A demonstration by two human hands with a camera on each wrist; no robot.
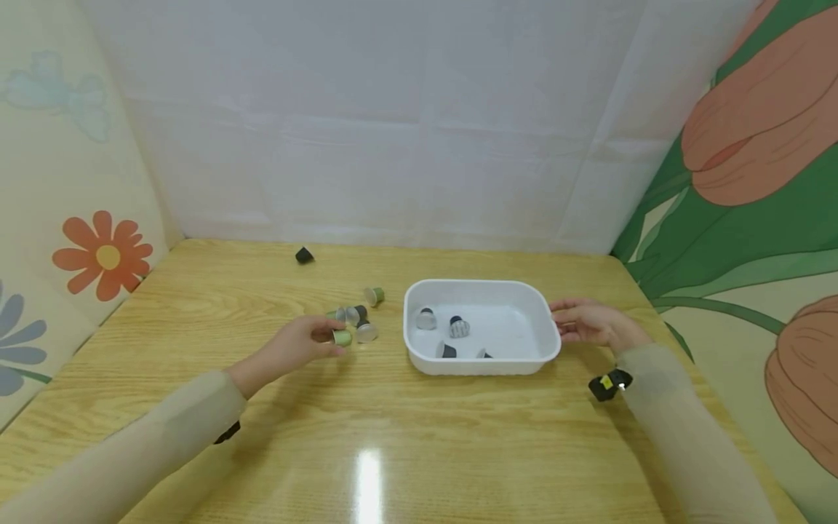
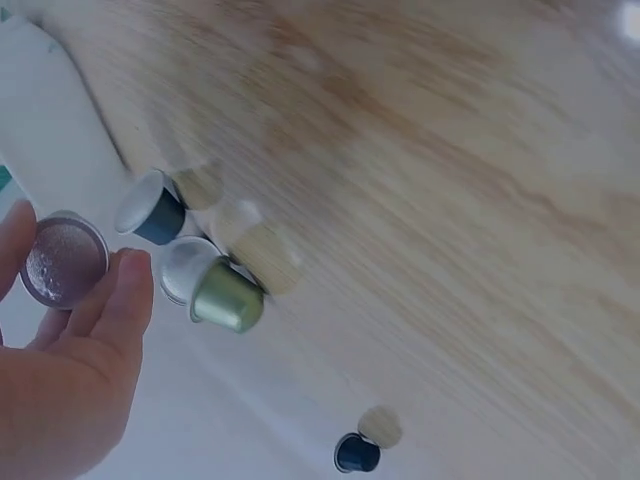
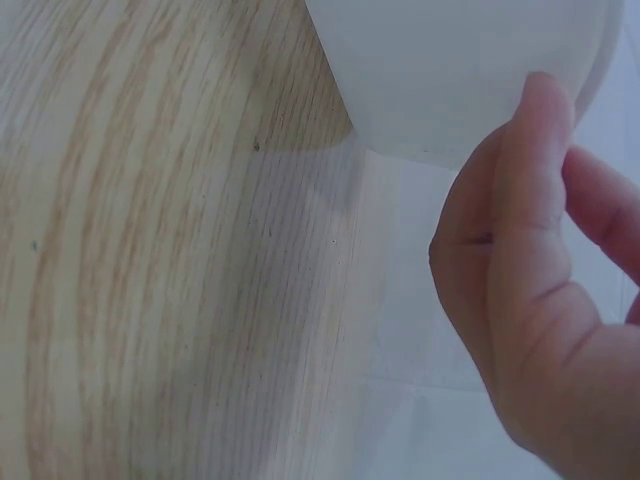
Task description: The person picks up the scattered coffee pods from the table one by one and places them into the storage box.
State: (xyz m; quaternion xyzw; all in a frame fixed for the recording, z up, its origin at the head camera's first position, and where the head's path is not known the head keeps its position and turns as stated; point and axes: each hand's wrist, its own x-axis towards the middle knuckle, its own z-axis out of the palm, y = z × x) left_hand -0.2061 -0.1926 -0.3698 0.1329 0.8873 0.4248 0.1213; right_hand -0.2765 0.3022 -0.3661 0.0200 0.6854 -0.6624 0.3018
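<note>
My left hand [image 1: 308,340] pinches a light green coffee capsule [image 1: 342,338] between thumb and fingers, just over the table. In the left wrist view, the foil lid of the held capsule [image 2: 65,262] faces the camera. Beside that hand lie more capsules: a green capsule [image 2: 228,296], a dark capsule [image 2: 160,215] and a silver-lidded one [image 1: 367,332]. My right hand [image 1: 592,322] touches the right end of a white plastic bin [image 1: 484,367]. Its fingertips [image 3: 547,100] rest against the outer wall, below the rim.
Inside the bin are several capsules, among them a silver-lidded one [image 1: 425,319] and a patterned-lidded one [image 1: 460,327]. A green capsule [image 1: 375,295] lies left of the bin. Farther back is a black capsule [image 1: 304,255]. A white cloth [image 1: 393,145] hangs behind the wooden table [image 1: 458,437].
</note>
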